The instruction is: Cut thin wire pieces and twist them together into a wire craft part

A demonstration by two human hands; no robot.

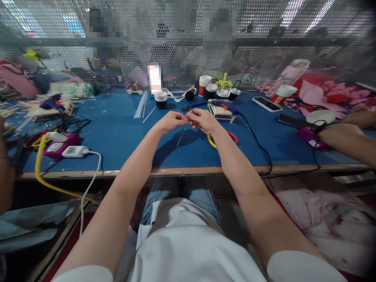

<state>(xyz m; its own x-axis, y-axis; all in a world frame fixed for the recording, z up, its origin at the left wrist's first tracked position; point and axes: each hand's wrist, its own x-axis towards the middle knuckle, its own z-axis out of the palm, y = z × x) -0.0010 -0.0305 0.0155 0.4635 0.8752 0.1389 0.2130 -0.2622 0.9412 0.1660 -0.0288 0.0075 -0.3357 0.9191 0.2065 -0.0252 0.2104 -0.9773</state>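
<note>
My left hand (172, 121) and my right hand (202, 120) meet above the middle of the blue table, fingertips nearly touching. Both are closed in a pinch around a thin wire-like strand (180, 138), whose loose end dangles below them. A small dark bit shows at the right fingertips, too small to make out. Just beyond the hands lie dark-tipped pliers (185, 109). Scissors with red and yellow handles (233, 136) rest partly under my right forearm. A blue glue gun (228, 105) lies on a small wooden-stick rack (219, 112).
Behind the hands stand a dark paper cup (161, 100), glue sticks (142, 105), a white ribbon (179, 95) and several handled cups (223, 93). A purple power strip (63, 145) sits left. At right are a phone (266, 104) and another person's arm (349, 141). Perforated mesh (182, 47) closes the back.
</note>
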